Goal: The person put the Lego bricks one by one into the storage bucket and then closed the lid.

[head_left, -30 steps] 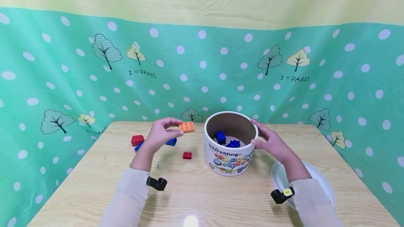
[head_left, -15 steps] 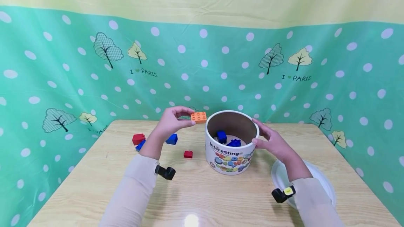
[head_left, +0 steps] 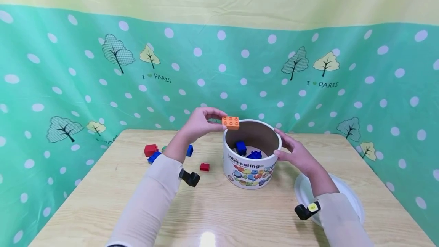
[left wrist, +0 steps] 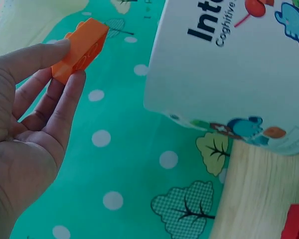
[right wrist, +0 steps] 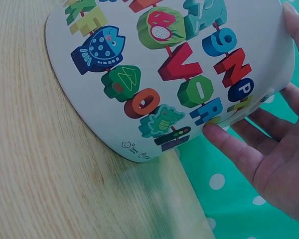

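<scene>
Moved up and closer to the white "Interesting" tub (head_left: 249,183), your left hand (head_left: 201,123) pinches an orange six-stud brick (head_left: 230,123) by the tub's left rim, seemingly nearly over its opening. Your right hand (head_left: 297,157) grips the tub's right side; blue bricks (head_left: 241,148) lie inside.

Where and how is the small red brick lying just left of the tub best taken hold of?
Probably a pinch across its front and back sides, coming down from above and the left. The small red brick lies low on the table, seems longest left to right, and the tub stands close on its right.
</scene>
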### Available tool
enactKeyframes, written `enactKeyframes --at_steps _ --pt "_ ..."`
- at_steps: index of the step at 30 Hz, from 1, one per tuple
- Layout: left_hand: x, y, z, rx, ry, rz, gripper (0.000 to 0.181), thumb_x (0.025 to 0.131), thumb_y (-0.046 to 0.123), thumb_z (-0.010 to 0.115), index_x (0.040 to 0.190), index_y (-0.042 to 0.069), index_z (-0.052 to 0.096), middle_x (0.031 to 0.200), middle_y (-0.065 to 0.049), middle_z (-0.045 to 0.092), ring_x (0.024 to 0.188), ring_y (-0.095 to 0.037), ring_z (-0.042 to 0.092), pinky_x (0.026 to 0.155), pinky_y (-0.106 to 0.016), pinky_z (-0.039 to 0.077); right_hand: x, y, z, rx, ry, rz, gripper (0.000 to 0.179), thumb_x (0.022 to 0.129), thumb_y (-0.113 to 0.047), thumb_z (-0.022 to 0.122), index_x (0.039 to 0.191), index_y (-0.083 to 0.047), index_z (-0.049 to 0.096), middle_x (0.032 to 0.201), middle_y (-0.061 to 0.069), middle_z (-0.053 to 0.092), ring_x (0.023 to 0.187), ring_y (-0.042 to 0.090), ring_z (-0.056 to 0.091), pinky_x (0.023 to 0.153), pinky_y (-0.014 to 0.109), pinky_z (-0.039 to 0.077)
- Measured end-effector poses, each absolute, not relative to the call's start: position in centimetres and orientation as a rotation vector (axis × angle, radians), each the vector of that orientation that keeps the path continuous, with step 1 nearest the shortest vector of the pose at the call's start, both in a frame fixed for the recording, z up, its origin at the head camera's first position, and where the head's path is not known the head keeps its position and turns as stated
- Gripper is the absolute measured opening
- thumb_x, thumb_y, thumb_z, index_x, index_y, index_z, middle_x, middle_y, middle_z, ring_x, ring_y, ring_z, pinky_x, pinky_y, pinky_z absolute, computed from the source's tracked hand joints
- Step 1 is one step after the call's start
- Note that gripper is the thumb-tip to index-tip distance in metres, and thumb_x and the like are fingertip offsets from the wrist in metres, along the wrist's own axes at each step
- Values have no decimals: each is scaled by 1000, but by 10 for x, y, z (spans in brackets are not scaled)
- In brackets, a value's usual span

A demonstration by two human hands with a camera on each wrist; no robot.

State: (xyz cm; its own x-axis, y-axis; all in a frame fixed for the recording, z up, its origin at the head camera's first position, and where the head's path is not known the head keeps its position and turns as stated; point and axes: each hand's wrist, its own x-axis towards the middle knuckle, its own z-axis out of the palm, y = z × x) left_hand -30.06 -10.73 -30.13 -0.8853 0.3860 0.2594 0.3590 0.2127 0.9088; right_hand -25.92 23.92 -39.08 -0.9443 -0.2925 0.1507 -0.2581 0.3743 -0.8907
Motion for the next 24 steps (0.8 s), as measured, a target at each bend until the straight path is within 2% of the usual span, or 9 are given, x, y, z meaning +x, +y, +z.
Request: enactKeyframes --at_steps 9,16,24 --pt "-308 -86 -292 769 2446 1706 32 78 6 81 108 7 71 105 -6 69 102 -27 63 81 -33 56 -258 239 -390 -501 2563 -1682 80 90 -28 71 156 -29 25 156 13 31 141 41 27 100 59 41" --pt "-311 -72 -290 772 2439 1662 31 78 6 81 108 8 71 105 -4 69 98 -20 64 81 -32 55 -254 239 -391 -497 2538 -1702 80 91 -29 71 156 -28 25 154 14 33 140 41 29 97 55 46" --pt "-318 -61 -285 745 2462 1611 30 78 6 81 107 9 72 104 -4 68 97 -21 62 83 -31 54 -257 239 -388 -502 2548 -1690 79 90 -29 71 155 -29 26 156 14 30 140 42 28 96 56 46"
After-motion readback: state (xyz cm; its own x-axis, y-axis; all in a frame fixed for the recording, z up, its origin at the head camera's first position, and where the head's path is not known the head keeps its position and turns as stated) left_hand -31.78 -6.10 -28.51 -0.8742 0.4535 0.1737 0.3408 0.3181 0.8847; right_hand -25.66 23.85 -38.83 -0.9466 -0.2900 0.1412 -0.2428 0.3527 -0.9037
